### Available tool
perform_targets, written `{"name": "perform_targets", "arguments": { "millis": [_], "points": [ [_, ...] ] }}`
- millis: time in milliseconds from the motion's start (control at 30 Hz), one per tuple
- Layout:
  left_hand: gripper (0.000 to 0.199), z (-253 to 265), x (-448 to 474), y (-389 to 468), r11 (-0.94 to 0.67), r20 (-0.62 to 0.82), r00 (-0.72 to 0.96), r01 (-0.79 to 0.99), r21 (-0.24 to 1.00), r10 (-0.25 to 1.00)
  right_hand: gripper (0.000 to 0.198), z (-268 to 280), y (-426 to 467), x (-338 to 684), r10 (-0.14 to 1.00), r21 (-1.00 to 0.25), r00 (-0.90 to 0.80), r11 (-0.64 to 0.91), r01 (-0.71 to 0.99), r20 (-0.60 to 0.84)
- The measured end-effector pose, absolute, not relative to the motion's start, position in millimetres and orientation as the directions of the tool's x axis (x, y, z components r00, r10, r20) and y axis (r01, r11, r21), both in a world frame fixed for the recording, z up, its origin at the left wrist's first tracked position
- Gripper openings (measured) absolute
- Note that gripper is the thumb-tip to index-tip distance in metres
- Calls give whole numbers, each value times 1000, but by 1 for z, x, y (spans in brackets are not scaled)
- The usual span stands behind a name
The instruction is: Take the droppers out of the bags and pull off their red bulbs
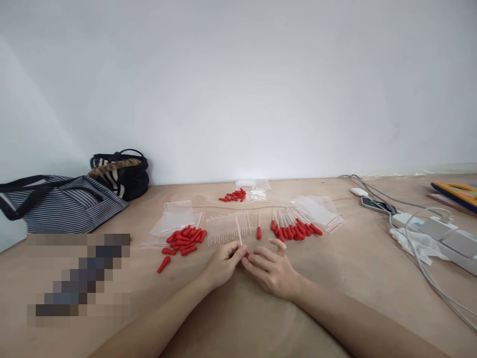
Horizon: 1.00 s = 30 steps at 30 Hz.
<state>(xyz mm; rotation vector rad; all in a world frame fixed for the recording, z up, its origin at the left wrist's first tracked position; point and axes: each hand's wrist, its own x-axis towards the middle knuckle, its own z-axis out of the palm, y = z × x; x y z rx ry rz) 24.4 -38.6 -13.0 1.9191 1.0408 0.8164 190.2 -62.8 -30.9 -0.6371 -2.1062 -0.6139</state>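
Observation:
In my left hand (222, 262), thumb and fingers pinch a thin clear dropper tube (238, 229) that points up and away. My right hand (274, 272) meets it at the tube's lower end, its fingertips closed on a red rubber bulb (246, 254) that is mostly hidden. Just beyond lies a row of clear tubes (223, 228). Left of that row is a pile of loose red bulbs (182, 240). One dropper with a red bulb (259, 231) lies alone in front of my hands, and a fan of several bulbed droppers (292, 230) spreads to its right.
Plastic zip bags (179, 215) lie behind the bulbs, with more bags (320, 211) at right. Farther back are small red bulbs (234, 195). A striped bag (74, 201) and a black bag (130, 174) stand left. Cables and a power strip (439, 236) occupy the right.

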Motion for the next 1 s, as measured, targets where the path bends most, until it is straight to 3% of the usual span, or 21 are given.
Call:
{"name": "perform_targets", "arguments": {
  "millis": [167, 333, 433, 733, 1000],
  "points": [
    [27, -13, 18, -36, -337, 145, 405, 456, 824, 903, 23, -32, -58, 196, 263, 177, -484, 704, 688, 835],
    [18, -11, 14, -38, -606, 330, 513, 603, 519, 793, 28, -33, -54, 200, 305, 238, -512, 624, 744, 803],
    [12, -15, 13, -39, -694, 399, 568, 569, 442, 720, 20, -33, -50, 201, 326, 230, -554, 665, 710, 766],
    [16, -20, 8, -41, -730, 429, 591, 574, 371, 683, 26, -34, -48, 204, 453, 48, -539, 733, 679, 710],
    [21, -22, 8, -43, -670, 382, 550, 620, 409, 743, 26, -32, -50, 202, 482, 20, -547, 738, 675, 685]
  ]
}}
